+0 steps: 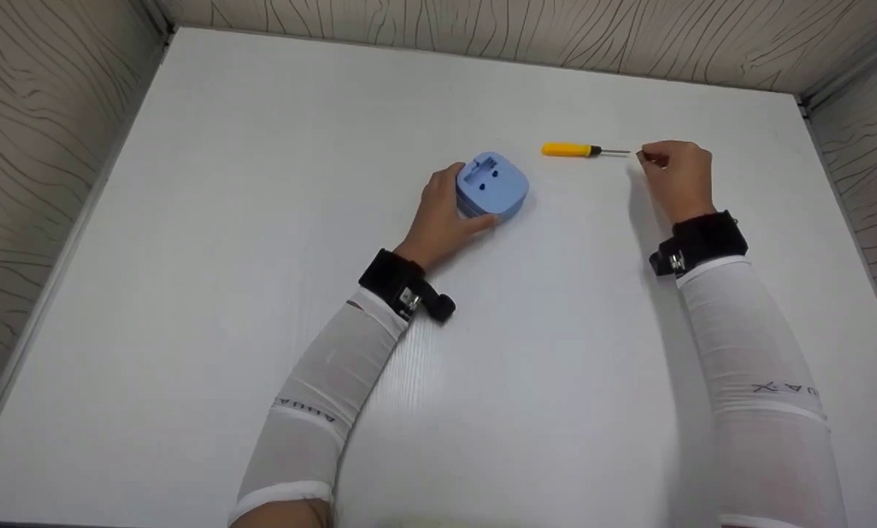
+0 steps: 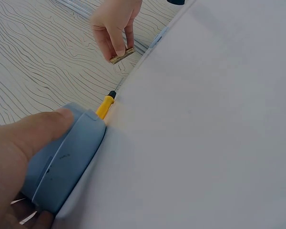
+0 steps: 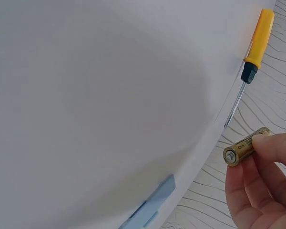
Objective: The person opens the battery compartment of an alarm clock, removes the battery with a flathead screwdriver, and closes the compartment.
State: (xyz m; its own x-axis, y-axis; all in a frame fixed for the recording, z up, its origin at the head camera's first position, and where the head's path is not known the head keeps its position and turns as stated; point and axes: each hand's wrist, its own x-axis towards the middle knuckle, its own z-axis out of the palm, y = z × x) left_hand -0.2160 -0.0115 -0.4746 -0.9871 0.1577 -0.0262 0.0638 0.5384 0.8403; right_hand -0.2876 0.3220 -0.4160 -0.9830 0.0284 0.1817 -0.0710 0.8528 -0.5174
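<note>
My left hand [image 1: 438, 216] grips a light blue rounded-square device [image 1: 501, 189] by its sides, thumb at the near edge. Its upper face shows a recessed battery compartment [image 1: 479, 170] and two dark holes. Held above the table to the right, a small gold cylindrical battery [image 3: 243, 147] is pinched between the thumb and fingers of my right hand [image 1: 679, 176]; one metal end faces the right wrist camera. Between the hands lies a screwdriver [image 1: 569, 149] with a yellow handle, its shaft pointing toward my right hand.
A flat light blue piece [image 3: 150, 205], perhaps a cover, lies on the white table [image 1: 262, 147] in the right wrist view; the left wrist view also shows it. Panels with a wavy line pattern [image 1: 482, 29] stand along the table's back and sides.
</note>
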